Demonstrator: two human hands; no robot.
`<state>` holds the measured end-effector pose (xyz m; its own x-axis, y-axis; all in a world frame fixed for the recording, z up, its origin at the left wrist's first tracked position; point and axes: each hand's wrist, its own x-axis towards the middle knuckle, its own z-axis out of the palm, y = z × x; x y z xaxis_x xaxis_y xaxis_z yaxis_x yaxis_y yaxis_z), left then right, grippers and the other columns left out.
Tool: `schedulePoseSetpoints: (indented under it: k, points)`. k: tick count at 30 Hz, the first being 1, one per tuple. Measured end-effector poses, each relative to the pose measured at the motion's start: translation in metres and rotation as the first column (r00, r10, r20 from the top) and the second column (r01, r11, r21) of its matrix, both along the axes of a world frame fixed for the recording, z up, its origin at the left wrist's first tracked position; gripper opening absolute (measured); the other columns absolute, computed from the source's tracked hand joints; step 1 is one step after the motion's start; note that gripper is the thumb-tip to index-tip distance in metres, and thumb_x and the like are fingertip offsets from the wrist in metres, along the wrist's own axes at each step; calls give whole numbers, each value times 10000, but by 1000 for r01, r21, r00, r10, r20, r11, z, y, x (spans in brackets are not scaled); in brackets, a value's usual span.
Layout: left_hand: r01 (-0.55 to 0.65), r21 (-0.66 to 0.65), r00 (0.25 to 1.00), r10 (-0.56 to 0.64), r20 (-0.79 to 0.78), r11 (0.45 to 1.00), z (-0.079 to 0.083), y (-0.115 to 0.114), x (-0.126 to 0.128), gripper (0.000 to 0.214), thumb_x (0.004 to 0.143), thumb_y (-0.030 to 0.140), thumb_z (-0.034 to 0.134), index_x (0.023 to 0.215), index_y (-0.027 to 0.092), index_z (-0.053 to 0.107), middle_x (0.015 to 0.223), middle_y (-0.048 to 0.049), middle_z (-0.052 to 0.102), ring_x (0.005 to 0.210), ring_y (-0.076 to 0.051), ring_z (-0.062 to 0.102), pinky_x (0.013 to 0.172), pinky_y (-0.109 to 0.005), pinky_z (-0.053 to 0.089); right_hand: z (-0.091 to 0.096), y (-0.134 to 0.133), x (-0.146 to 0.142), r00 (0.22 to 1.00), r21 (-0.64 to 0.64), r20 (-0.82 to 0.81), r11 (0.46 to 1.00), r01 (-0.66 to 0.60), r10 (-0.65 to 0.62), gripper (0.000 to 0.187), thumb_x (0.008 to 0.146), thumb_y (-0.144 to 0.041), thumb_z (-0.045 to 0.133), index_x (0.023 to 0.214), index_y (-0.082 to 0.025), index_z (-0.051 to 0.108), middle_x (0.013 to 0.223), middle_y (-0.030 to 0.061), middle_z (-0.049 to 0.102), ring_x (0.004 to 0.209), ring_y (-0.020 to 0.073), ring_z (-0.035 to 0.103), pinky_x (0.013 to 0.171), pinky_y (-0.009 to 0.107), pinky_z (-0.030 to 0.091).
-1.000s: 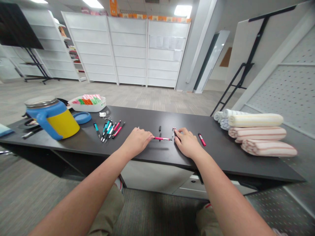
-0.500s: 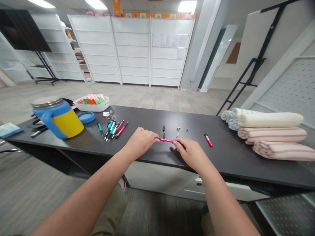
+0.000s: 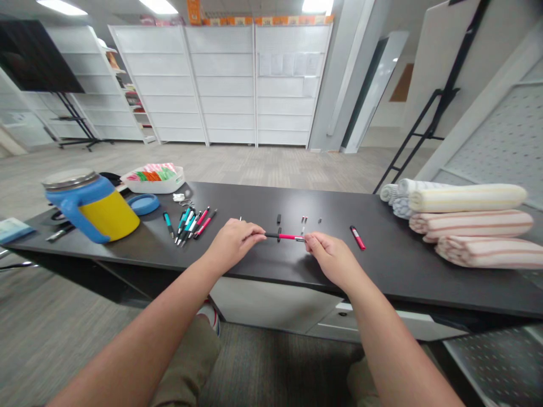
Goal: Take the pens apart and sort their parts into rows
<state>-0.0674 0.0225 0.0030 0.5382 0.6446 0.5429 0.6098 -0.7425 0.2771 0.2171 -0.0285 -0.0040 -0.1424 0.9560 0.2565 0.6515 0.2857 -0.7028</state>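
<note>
A red pen (image 3: 287,237) with a black grip and a silvery end is held level above the dark table (image 3: 263,265). My left hand (image 3: 236,240) is closed on its black end, while my right hand (image 3: 330,252) pinches the silvery end. Just beyond the pen lie a small black piece (image 3: 279,219) and, partly behind the pen, another dark piece. Small red-and-silver parts (image 3: 304,219) and a tiny grey part (image 3: 319,220) rest further right. A separate red pen body (image 3: 357,238) lies to the right of my right hand.
Several teal and red pens (image 3: 189,226) lie in a cluster at left. Behind them stand a blue-yellow mug (image 3: 110,212), its blue lid (image 3: 143,204) and a white basket (image 3: 173,182) of colourful packets. Rolled striped towels (image 3: 475,223) are stacked at the right end.
My right hand has shifted slightly right along the pen, and more of its red body and silvery end now shows. The whole view has moved a little.
</note>
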Motion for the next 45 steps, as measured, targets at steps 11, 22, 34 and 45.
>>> schedulePoseSetpoints:
  k: [11, 22, 34, 45]
  points:
    - [138, -146, 990, -139, 1, 980, 0, 4, -2, 297, 1071, 350, 460, 905, 217, 668, 854, 20, 735, 846, -155, 658, 875, -304, 408, 0, -1, 2, 997, -34, -67, 999, -27, 25, 435, 1040, -535, 433, 841, -227, 668, 650, -21, 581, 636, 163, 549, 624, 272, 376]
    - [124, -259, 986, -90, 139, 958, 4, -1, -2, 340, 1061, 360, 453, 828, 198, 640, 789, 21, 688, 763, -131, 631, 767, -250, 421, -1, -3, -2, 998, -60, -64, 998, -23, 20, 454, 1039, -558, 414, 864, -230, 675, 647, -24, 559, 619, 157, 533, 608, 272, 376]
    - [122, -319, 962, -33, 272, 940, 6, 0, 0, 188, 998, 380, 574, 958, 208, 637, 801, 17, 683, 750, -132, 624, 721, -244, 457, 0, -3, -2, 996, -62, -89, 998, -17, 12, 458, 1038, -560, 409, 872, -226, 675, 653, -24, 557, 620, 155, 518, 605, 272, 368]
    - [101, -366, 965, -2, 261, 925, 4, 2, 1, 204, 956, 397, 639, 1023, 215, 704, 852, 5, 736, 777, -143, 658, 696, -240, 474, 2, -3, -2, 998, -74, -65, 997, 8, -13, 458, 1036, -561, 414, 863, -227, 674, 652, -27, 564, 619, 154, 530, 612, 274, 366]
